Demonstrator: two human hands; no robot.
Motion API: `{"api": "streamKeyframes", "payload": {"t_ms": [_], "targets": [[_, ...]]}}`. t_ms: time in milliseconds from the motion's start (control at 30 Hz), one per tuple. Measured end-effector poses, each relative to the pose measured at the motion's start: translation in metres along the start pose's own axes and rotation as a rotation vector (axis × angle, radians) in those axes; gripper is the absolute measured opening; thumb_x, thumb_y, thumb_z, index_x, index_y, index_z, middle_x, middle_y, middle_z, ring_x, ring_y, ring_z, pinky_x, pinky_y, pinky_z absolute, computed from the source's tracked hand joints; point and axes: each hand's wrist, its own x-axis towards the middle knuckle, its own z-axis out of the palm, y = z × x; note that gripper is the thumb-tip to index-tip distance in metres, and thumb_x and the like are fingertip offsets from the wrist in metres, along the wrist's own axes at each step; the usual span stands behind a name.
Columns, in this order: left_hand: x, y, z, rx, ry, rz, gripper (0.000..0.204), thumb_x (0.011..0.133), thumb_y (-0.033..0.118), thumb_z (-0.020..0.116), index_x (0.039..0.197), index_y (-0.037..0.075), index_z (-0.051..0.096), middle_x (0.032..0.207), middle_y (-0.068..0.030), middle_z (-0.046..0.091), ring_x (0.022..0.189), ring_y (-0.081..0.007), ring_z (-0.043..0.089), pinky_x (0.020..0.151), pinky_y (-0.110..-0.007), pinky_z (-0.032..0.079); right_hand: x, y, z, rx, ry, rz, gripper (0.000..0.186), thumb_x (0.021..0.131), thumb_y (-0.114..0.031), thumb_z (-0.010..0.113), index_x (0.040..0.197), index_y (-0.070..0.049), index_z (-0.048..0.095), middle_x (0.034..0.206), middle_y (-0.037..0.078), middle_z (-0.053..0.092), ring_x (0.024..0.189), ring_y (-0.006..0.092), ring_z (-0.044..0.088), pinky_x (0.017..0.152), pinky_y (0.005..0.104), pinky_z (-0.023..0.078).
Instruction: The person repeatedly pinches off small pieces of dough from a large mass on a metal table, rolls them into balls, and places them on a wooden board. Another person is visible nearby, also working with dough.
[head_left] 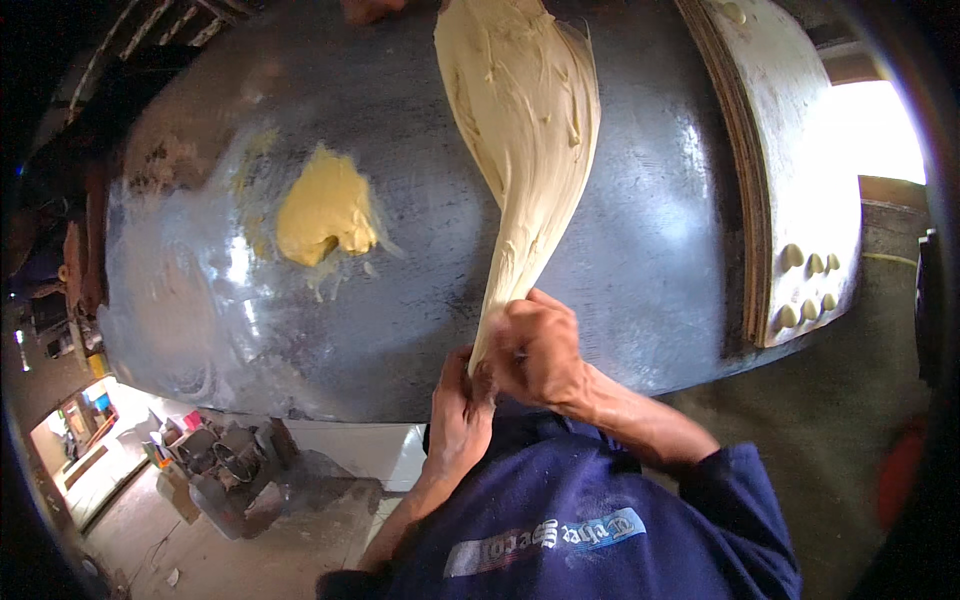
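Pinching dough (535,130) w/ L hand (460,415) & R hand (545,348) fingers (516,330); pale pcs (792,256) on board (800,160), yellow lump (325,205) on tbl (420,320).

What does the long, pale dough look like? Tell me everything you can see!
The dough looks soft and cream-coloured, with ridges and folds along it. It stretches over the dark tabletop, broad farther away and tapering to a narrow near end; its far end leaves the picture. The left hand and the blurred right hand hold the narrow end.

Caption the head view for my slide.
Left grip and right grip at the narrow end of a pale, doughy mass.
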Motion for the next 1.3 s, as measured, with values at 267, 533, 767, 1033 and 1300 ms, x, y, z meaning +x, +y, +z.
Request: {"api": "streamKeyframes", "payload": {"t_ms": [267, 533, 767, 1033, 1300], "targets": [[-0.041, 0.037, -0.067, -0.469, -0.148, 0.380, 0.035, 0.097, 0.038, 0.061, 0.117, 0.009, 0.058, 0.105, -0.0062, 0.060, 0.093, -0.0149, 0.054, 0.080, -0.034, 0.045, 0.006, 0.016, -0.001, 0.083, 0.199, -0.371, 0.040, 0.084, -0.039, 0.076, 0.082, -0.009, 0.050, 0.058, 0.002, 0.046, 0.046, 0.0238, 0.043, 0.047, 0.0384, 0.036], [0.161, 0.059, 0.083, -0.195, -0.367, 0.499, 0.025, 0.090, 0.001, 0.064, 0.115, -0.002, 0.066, 0.133, -0.0174, 0.061, 0.104, -0.0169, 0.066, 0.091, -0.032, 0.055, -0.094, -0.072, -0.027, 0.033, -0.245, -0.255, 0.044, 0.081, -0.048, 0.071, 0.079, -0.007, 0.055, 0.058, 0.008, 0.052, 0.049, 0.0285, 0.048, 0.052, 0.0430, 0.040], [0.011, -0.002, 0.035, 0.937, -0.177, 0.933, 0.029, 0.095, 0.012, 0.062, 0.123, 0.009, 0.069, 0.128, -0.0101, 0.067, 0.125, -0.0271, 0.060, 0.117, -0.050, 0.031, -0.133, -0.022, -0.058, -0.684, 0.006, 0.073, 0.051, 0.094, -0.035, 0.063, 0.136, -0.009, 0.053, 0.131, 0.021, 0.058, 0.126, 0.0391, 0.047, 0.108, 0.0603, 0.026], [0.033, -0.018, 0.019, 1.111, 0.202, 0.824, 0.024, 0.092, 0.023, 0.062, 0.115, 0.022, 0.062, 0.111, -0.0130, 0.052, 0.106, -0.0319, 0.054, 0.102, -0.058, 0.035, -0.086, 0.032, -0.077, -0.719, 0.023, 0.229, 0.041, 0.087, -0.018, 0.063, 0.127, -0.014, 0.056, 0.153, 0.016, 0.041, 0.144, 0.0422, 0.032, 0.115, 0.0675, 0.017], [0.029, -0.026, -0.011, 1.328, 0.050, 0.860, 0.028, 0.088, 0.016, 0.061, 0.115, 0.018, 0.054, 0.109, -0.0089, 0.052, 0.102, -0.0314, 0.050, 0.091, -0.052, 0.032, -0.103, 0.033, -0.105, -0.833, -0.067, 0.278, 0.047, 0.079, -0.010, 0.063, 0.125, -0.012, 0.062, 0.136, 0.013, 0.059, 0.138, 0.0330, 0.045, 0.118, 0.0600, 0.019]]}}
